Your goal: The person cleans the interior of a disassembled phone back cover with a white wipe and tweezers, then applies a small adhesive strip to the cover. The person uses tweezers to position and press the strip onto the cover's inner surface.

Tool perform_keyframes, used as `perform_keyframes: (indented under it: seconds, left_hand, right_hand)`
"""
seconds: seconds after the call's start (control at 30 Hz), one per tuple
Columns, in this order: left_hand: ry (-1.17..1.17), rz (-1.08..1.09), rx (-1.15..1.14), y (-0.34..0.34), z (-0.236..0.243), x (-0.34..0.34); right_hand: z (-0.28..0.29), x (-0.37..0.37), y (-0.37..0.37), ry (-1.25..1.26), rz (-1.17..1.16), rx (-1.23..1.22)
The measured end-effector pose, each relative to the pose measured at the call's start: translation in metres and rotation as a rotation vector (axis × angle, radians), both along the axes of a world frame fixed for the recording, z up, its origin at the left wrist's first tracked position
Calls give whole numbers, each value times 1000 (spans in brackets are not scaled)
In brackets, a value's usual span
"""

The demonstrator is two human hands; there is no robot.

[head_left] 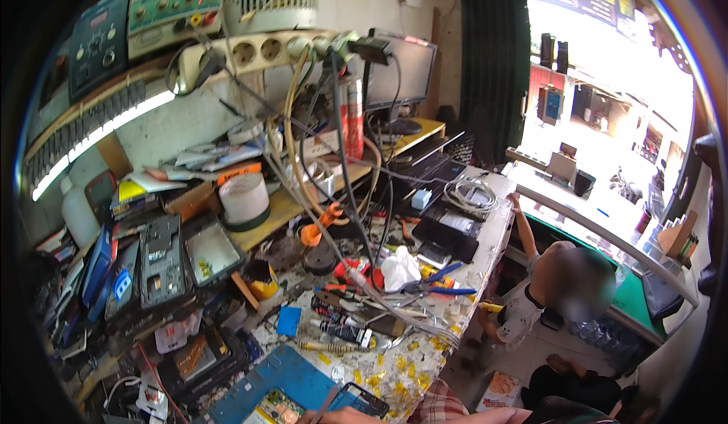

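- Down at the lower edge only a sliver of a hand (337,416) shows, resting by a thin metal tool (327,405) and a dark, glossy phone (364,400); which hand it is, and whether its fingers are apart or closed on the tool, cannot be told.
- The phone lies flat on the front of the bench, touching the right side of a blue rubbery work mat (284,375), near a plaid sleeve (436,409).
- Just beyond the mat sit a small blue square pad (288,321), dark slim tubes (341,331) and blue-handled pliers (436,278) beside a crumpled white bag (400,267).
- The worktop (425,348) is pale, speckled and scuffed, littered with yellow scraps.
- At the left, opened phone frames (159,261) and a shallow grey tray (212,251) are stacked untidily; a white tape roll (244,198) stands on a wooden shelf.
- Cables hang from a cream power strip (258,51) under a bench power supply (174,7) on the wall.
- A monitor (402,68) stands at the back.
- To the right, another person (546,295) sits low by a green-topped counter (629,295), with a bright street beyond.
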State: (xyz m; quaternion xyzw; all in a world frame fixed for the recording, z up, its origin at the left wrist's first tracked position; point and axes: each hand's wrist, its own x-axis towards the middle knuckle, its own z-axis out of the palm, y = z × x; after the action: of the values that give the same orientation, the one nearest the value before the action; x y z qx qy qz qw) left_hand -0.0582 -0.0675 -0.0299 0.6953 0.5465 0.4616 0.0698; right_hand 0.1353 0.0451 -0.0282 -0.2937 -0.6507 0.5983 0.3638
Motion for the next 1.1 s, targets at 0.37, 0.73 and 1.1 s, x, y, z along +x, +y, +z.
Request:
perform_keyframes:
  seconds: [0.37, 0.73, 1.1]
  left_hand:
    - [-54, 62, 16, -1, -5, 5]
    - [-21, -10, -161, 7, 7, 17]
    - [70, 43, -192, 17, -5, 21]
  right_hand:
    - [3, 10, -14, 350, -83, -18]
    - [5, 3, -8, 139, -153, -68]
    - [-2, -5, 0, -230, -102, -28]
